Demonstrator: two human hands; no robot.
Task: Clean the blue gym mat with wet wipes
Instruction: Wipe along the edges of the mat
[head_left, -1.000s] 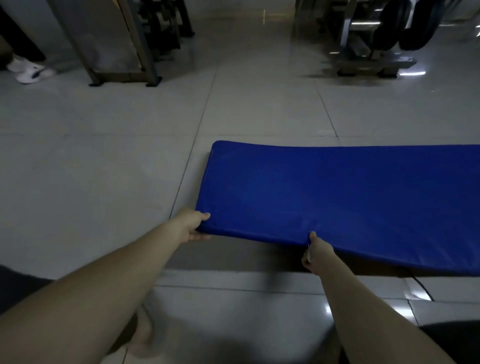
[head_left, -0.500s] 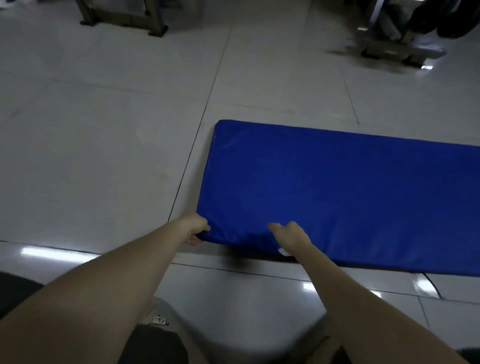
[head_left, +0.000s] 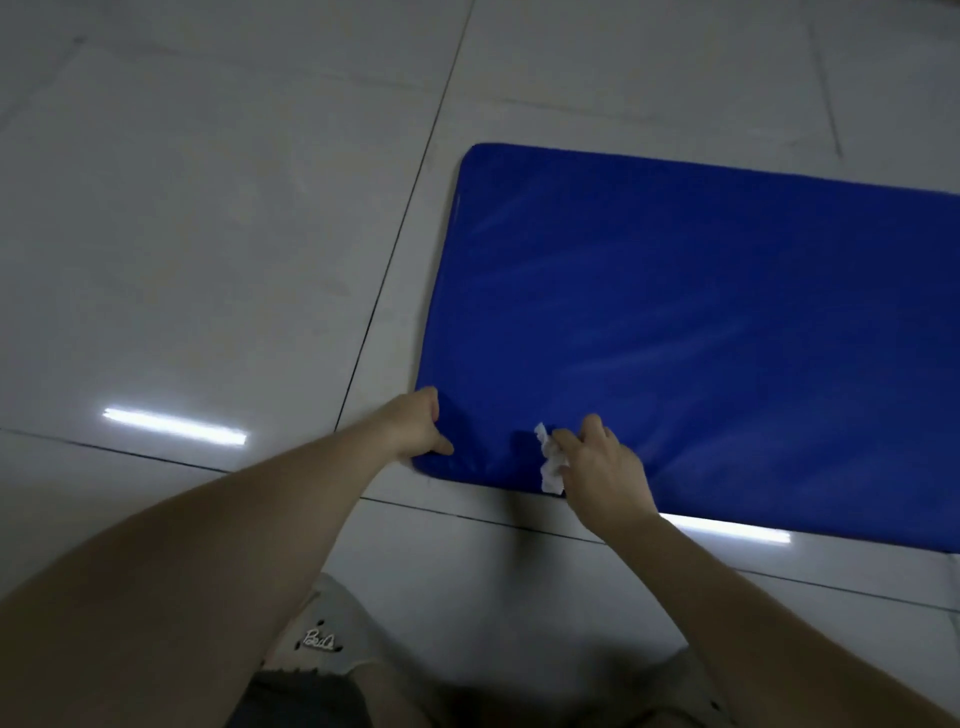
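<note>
The blue gym mat (head_left: 675, 322) lies flat on the tiled floor and runs off the right edge of the view. My left hand (head_left: 418, 423) grips the mat's near left corner, thumb on the front edge. My right hand (head_left: 605, 465) rests on the mat near its front edge and pinches a crumpled white wet wipe (head_left: 550, 460), which sticks out to the left of the fingers.
Pale glossy floor tiles (head_left: 208, 260) surround the mat, with dark grout lines and ceiling light reflections. My light shoe (head_left: 322, 639) and dark shorts show at the bottom edge between my arms.
The view has tilted down toward the floor and closer. The mat's near edge went down onto the tiles. My right hand moved from under the front edge onto the mat, wipe now showing.
</note>
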